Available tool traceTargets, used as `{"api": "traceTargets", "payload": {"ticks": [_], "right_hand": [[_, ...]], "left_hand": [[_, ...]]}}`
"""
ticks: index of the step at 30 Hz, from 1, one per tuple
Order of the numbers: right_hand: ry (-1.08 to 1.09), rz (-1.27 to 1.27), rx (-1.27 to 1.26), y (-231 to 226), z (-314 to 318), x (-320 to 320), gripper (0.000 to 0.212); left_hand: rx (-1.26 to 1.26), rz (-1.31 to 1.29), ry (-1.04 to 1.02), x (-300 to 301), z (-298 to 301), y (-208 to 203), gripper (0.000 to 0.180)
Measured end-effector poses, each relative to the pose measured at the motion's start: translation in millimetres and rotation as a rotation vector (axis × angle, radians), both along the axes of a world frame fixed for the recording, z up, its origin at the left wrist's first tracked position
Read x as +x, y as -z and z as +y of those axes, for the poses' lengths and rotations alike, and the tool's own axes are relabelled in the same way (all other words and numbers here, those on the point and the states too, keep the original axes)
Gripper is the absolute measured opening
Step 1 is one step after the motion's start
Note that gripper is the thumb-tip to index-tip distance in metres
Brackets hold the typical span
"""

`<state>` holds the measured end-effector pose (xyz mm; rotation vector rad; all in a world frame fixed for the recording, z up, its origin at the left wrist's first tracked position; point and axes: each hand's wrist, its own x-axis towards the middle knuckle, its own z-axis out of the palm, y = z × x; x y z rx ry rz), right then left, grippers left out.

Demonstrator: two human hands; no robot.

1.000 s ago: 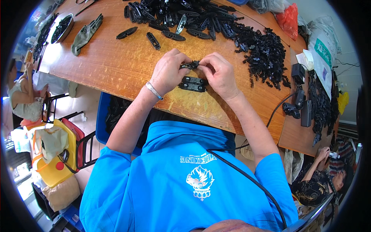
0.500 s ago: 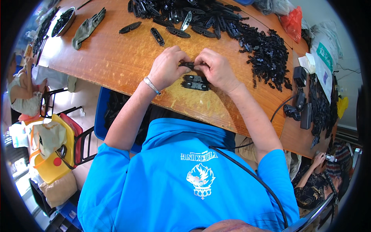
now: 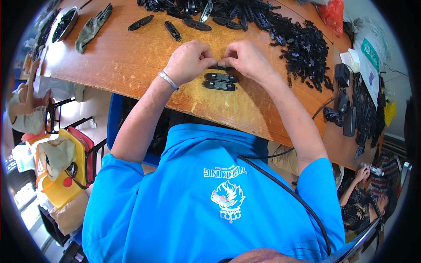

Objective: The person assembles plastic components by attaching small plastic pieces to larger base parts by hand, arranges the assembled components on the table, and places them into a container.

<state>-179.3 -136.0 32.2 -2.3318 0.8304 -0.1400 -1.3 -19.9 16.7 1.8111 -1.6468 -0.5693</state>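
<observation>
Centrally, left hand [image 3: 187, 62] and right hand [image 3: 251, 61], equally near, pinch between their fingers a narrow black plastic piece [image 3: 222, 68] running left-right, just beyond two black oblong plastic parts [image 3: 220, 84].

The widest passage is bare wood on the left side of the worktop [image 3: 118, 57], between the glove [image 3: 93, 29] and the left hand [image 3: 187, 61]. More bare wood runs from the 2 black parts [image 3: 220, 85] to the near edge. Long black parts [image 3: 186, 6] crowd the far edge; rightward, a small-piece pile [image 3: 307, 52] leaves a strip beside the right hand [image 3: 250, 61].
</observation>
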Motion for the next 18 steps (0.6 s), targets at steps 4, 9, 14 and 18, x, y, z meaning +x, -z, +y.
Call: {"api": "traceTargets", "payload": {"ticks": [4, 9, 14, 18], "right_hand": [[-0.011, 0.045, -0.073, 10, -3, 1, 0.025], [0.133, -0.136, -0.171, 7, 24, -37, 0.025], [0.498, -0.143, -0.518, 3, 21, -127, 0.019], [0.517, 0.098, -0.507, 9, 16, -160, 0.019]], "left_hand": [[0.045, -0.044, 0.032, -1, -2, 7, 0.019], [0.031, -0.051, 0.059, -1, 13, 2, 0.015], [-0.315, -0.377, -0.128, 30, 32, -12, 0.027], [-0.345, -0.54, -0.109, 69, 23, 3, 0.039]]}}
